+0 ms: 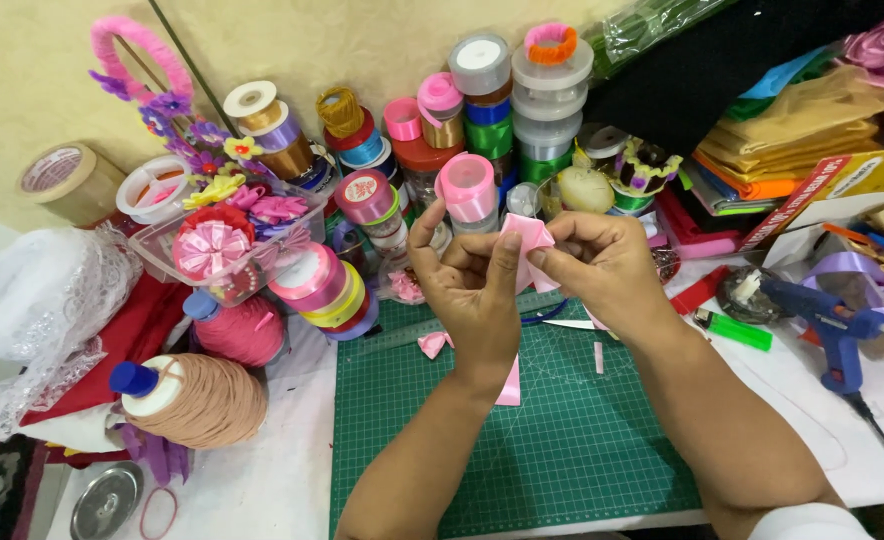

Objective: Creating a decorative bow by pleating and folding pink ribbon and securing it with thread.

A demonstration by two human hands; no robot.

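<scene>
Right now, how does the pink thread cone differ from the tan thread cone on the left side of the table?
The pink thread cone is smaller and lies farther back, beside the stacked ribbon rolls. The tan thread cone is bigger and lies nearer the table's front edge. Both lie tipped over and have blue tops.

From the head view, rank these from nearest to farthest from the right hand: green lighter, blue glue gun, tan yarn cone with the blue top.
1. Green lighter, just right of the right hand.
2. Blue glue gun, farther right.
3. Tan yarn cone with the blue top, far left.
</scene>
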